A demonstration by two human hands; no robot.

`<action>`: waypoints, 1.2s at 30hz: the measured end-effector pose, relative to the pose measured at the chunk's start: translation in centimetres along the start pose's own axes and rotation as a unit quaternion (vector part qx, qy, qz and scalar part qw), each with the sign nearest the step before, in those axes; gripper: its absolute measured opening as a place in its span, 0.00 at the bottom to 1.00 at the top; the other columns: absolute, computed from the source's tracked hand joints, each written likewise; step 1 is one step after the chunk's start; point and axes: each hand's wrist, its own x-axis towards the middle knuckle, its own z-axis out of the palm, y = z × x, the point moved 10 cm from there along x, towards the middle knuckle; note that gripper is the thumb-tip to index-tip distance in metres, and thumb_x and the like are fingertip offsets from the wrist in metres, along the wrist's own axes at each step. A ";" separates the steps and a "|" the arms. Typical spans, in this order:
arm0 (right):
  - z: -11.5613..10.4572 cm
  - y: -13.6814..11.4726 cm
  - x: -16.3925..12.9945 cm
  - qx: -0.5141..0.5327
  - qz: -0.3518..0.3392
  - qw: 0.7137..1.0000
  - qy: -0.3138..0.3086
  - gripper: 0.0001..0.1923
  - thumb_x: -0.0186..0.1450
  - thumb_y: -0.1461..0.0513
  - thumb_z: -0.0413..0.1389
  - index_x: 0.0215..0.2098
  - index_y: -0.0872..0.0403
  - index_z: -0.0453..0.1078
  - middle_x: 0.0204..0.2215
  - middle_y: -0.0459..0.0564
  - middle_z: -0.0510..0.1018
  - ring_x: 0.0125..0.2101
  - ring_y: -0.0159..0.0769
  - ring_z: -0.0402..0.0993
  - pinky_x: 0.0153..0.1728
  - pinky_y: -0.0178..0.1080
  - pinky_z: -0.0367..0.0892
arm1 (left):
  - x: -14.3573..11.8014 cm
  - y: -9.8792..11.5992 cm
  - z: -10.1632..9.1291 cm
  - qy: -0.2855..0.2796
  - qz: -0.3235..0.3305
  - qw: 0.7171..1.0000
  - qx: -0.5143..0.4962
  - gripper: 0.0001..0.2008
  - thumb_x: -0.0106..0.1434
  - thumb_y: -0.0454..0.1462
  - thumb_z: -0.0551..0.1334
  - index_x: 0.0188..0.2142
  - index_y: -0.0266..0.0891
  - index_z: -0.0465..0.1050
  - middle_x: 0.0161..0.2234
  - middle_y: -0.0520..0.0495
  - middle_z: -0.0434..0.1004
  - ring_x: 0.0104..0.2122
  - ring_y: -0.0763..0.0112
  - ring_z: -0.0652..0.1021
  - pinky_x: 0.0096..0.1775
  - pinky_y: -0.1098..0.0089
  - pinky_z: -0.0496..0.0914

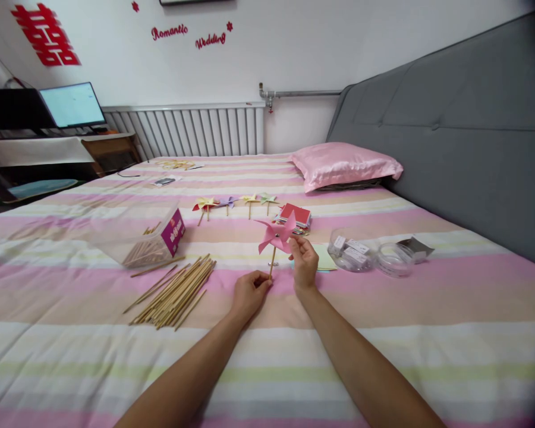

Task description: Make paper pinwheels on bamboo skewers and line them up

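Note:
A pink paper pinwheel [276,234] on a thin wooden stick [273,261] stands upright between my hands above the bed. My left hand [251,292] is closed around the lower end of the stick. The fingers of my right hand [304,261] are bent together at the right-hand blade; whether they pinch it or only touch it is hard to see. Left of my hands lies a loose pile of wooden sticks [178,294]. Beyond the pinwheel is a stack of coloured paper squares [295,215], red on top.
Finished pinwheels [249,201] lie in a row farther back. A clear plastic box [149,241] with sticks stands left. Round clear containers [395,260] and pale paper sheets [326,258] are right. A pink pillow [345,163] rests by the grey headboard [450,125].

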 end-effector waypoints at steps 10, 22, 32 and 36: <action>2.1 -1.4 -0.4 0.035 0.032 0.996 -0.072 0.15 0.53 0.54 0.60 0.31 0.58 0.73 0.28 0.49 0.78 0.32 0.38 0.74 0.36 0.42 0.70 | -0.2 0.7 0.1 -0.005 0.009 1.000 0.011 0.06 0.54 0.37 0.61 0.30 0.39 0.76 0.30 0.46 0.80 0.31 0.66 0.78 0.36 0.68 0.70; 1.6 -1.2 -0.2 0.046 0.031 0.997 -0.056 0.12 0.52 0.56 0.61 0.28 0.58 0.74 0.26 0.48 0.78 0.29 0.37 0.73 0.35 0.41 0.70 | -0.2 0.6 0.1 -0.007 0.018 1.000 0.023 0.06 0.54 0.37 0.60 0.30 0.39 0.76 0.29 0.47 0.80 0.30 0.67 0.77 0.35 0.68 0.69; 1.5 -1.6 -0.3 0.016 0.008 0.998 -0.061 0.12 0.53 0.56 0.60 0.28 0.58 0.74 0.25 0.47 0.77 0.29 0.36 0.72 0.35 0.40 0.68 | -0.3 0.9 0.1 -0.005 0.020 0.999 0.030 0.06 0.54 0.36 0.61 0.30 0.39 0.76 0.29 0.47 0.80 0.30 0.67 0.77 0.35 0.69 0.69; 2.0 -2.0 -0.5 0.006 0.001 0.997 -0.078 0.14 0.54 0.55 0.60 0.33 0.57 0.74 0.28 0.48 0.78 0.31 0.38 0.73 0.37 0.41 0.68 | -0.2 0.8 0.0 -0.004 0.019 0.999 0.028 0.06 0.55 0.36 0.60 0.30 0.39 0.76 0.30 0.47 0.80 0.30 0.67 0.77 0.35 0.69 0.69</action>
